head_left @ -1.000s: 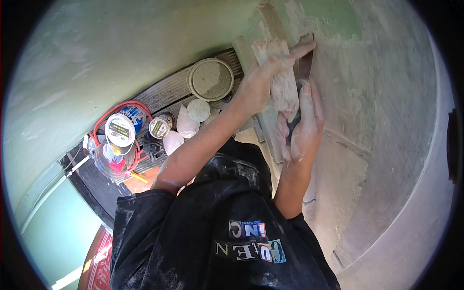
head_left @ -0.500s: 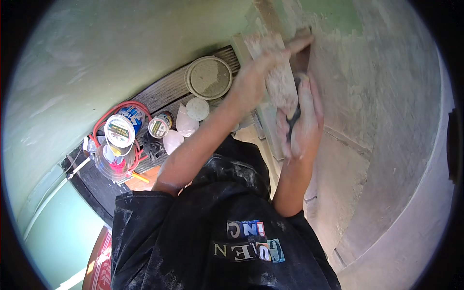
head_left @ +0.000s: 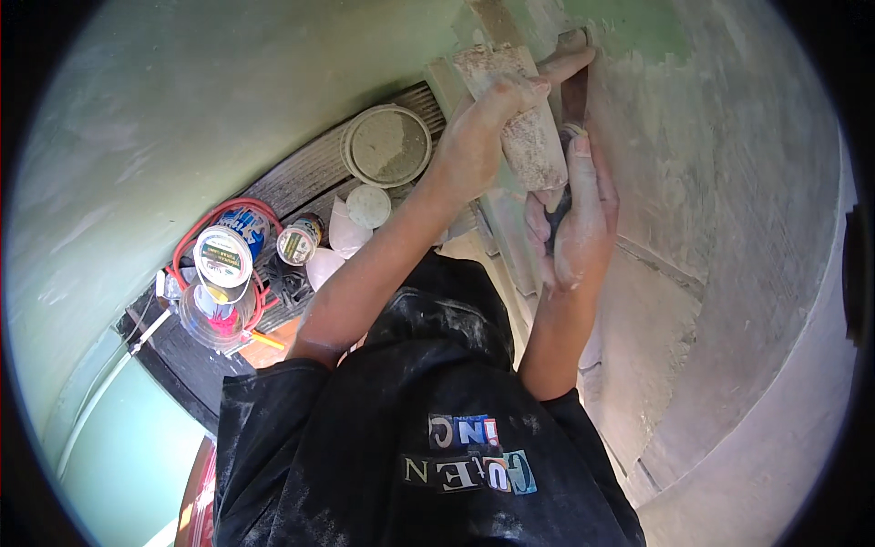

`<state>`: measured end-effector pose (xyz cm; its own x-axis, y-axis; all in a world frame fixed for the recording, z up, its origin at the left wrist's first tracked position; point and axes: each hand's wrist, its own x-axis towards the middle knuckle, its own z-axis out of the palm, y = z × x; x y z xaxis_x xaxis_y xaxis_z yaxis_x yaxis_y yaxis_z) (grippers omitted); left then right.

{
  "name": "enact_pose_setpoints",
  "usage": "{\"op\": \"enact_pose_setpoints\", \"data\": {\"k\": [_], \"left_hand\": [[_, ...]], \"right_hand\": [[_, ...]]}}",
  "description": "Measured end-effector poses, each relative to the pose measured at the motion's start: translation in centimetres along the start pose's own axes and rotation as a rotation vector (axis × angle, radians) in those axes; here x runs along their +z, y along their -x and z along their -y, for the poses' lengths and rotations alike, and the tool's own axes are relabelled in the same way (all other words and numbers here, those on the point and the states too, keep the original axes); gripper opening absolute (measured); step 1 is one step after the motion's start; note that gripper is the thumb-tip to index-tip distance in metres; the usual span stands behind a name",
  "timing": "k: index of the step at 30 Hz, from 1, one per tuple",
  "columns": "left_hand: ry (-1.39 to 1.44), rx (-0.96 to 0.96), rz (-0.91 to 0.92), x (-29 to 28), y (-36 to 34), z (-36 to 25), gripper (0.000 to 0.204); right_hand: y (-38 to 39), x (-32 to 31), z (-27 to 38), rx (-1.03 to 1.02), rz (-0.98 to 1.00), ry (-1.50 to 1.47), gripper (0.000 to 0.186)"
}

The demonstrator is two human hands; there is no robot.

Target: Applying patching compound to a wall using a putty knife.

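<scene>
My left hand is closed round a flat, putty-coated slab, with a finger reaching across to the upper part of a narrow metal blade against the wall. My right hand is closed round the dark handle of that bladed tool, just below and right of the slab. The slab's lower end lies close to my right fingers; whether they also hold it I cannot tell. Both hands and the slab are whitened with putty or dust.
On a slatted board at left are a round tub of grey material, a lidded can, white tubs, pale pink pieces and a red hose. Green plastered wall surrounds them, patched grey on the right.
Both my hands, the slab and the blade have moved a little up the wall, away from my body. The grip looks much the same.
</scene>
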<state>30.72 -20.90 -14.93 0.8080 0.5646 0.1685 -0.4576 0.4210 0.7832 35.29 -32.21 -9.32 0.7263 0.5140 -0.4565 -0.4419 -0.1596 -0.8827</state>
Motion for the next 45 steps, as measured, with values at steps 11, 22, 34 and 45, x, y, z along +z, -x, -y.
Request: {"op": "enact_pose_setpoints", "data": {"k": [11, 22, 34, 45], "left_hand": [[-0.032, 0.058, -0.019, -0.7, 0.2, -0.1, 0.051], [-0.053, 0.051, 0.01, 0.2, 0.5, -0.1, 0.062], [-0.208, 0.157, 0.025, -1.6, -0.8, 0.7, 0.057], [-0.102, 0.138, 0.003, -0.4, -1.5, -0.5, 0.061]], "right_hand": [[0.3, 0.5, 0.5, 0.055, -0.036, -0.038, 0.036], [1.2, 0.4, 0.4, -0.016, -0.026, -0.013, 0.042], [-0.2, 0.3, 1.6, 0.012, 0.025, -0.049, 0.04], [0.1, 1.3, 1.0, -0.02, 0.024, -0.021, 0.037]]}}
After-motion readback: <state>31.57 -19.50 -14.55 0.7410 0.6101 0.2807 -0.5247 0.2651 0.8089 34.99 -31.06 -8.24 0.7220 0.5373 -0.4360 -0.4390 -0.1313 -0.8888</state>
